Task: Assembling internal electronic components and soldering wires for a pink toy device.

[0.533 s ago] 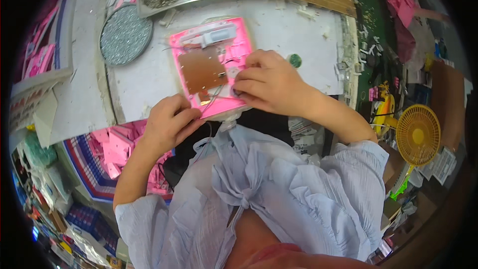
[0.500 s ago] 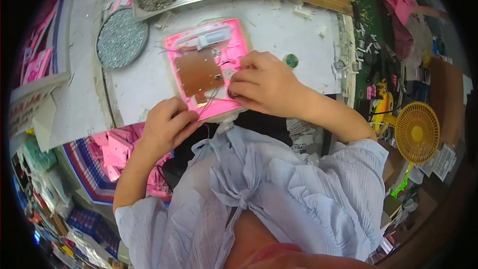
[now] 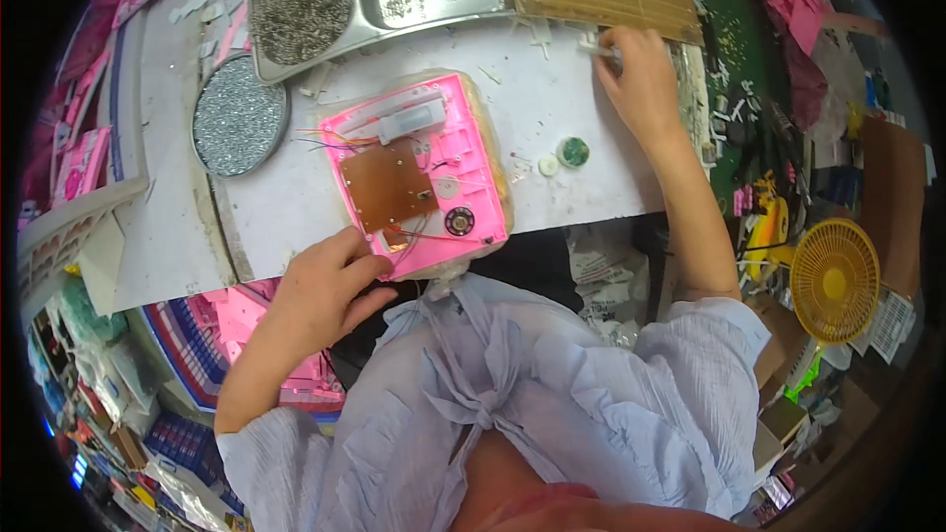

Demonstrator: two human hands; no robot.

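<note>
Pink casing (image 3: 471, 169), its stray wires (image 3: 342, 142) liable to be snagged if shifted, is touched at the table edge (image 3: 601, 211) by the loosely opened left hand (image 3: 320, 288); any grip by the right hand (image 3: 645, 87) cannot be told.

Beyond the right edge of the white surface (image 3: 611, 177), pale scraps (image 3: 746, 101) litter a green floor (image 3: 717, 20); a yellow fan (image 3: 835, 279) sits off the near right corner.
</note>
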